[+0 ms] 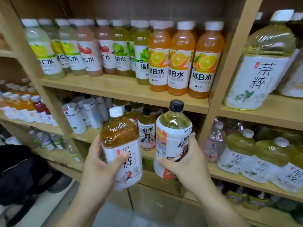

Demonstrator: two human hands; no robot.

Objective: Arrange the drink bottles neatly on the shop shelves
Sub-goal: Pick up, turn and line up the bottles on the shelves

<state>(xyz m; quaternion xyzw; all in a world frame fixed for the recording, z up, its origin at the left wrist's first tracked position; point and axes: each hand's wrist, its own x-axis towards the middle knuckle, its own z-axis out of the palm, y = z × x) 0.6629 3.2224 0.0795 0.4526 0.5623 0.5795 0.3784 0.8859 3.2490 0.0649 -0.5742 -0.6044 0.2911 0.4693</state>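
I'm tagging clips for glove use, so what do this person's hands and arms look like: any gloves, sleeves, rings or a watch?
The left hand and right hand are bare: no gloves, and no ring shows on the visible fingers. The left forearm and right forearm are uncovered down to the frame's bottom edge, with no sleeve, watch or bracelet in view.

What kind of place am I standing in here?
Most likely a small shop's drinks section: wooden shelves carry rows of labelled orange drink bottles and big tea bottles.
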